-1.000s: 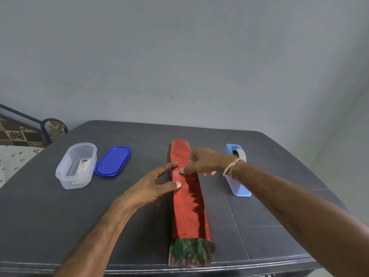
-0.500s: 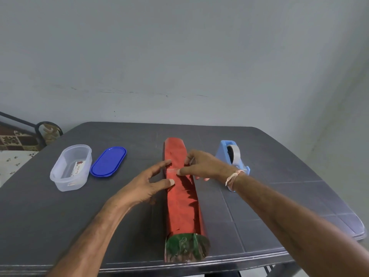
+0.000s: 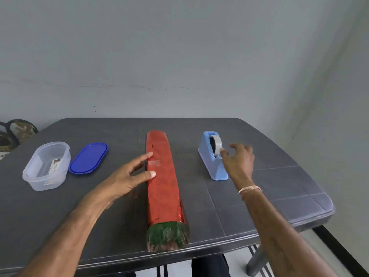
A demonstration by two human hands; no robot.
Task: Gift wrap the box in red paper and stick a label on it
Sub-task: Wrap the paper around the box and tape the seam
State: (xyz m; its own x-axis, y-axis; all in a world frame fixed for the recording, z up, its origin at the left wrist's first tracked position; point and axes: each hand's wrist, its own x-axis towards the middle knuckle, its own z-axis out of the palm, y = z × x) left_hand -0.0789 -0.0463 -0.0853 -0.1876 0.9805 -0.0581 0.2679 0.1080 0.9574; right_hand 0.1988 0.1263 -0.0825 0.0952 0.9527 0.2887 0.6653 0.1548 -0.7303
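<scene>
At the far left edge, part of a chair [image 3: 20,130] pokes into view behind the dark table [image 3: 279,176], cut off by the frame. On the table's left side stands a clear plastic container [image 3: 47,165], open, with a small printed card [image 3: 55,165] lying inside; its print is too small to read. Just right of it, nearly touching, lies the blue lid [image 3: 88,157], flat on the table.

The left hand [image 3: 127,176] lies low over the table with straight, spread fingers; the tips of the index finger and thumb touch the left edge of the wrapped box [image 3: 162,182]. This long, narrow box lies in the middle of the table, running from far to near, covered in shiny red paper. A short strip of clear tape [image 3: 153,163] sits across the paper seam between the two fingertips. At the near end the red paper stops and a crinkled green end [image 3: 167,235] shows, close to the table's near edge.

Right of the box, well apart from it, stands a light blue tape dispenser [image 3: 212,160] with its tape roll [image 3: 216,143] at the far end. The right hand [image 3: 238,162] is at the dispenser's right side, fingers spread and slightly bent, one fingertip against the roll. Whether it holds any tape cannot be told, as the back of the hand hides the palm. A pale thread band [image 3: 249,189] circles that wrist.
</scene>
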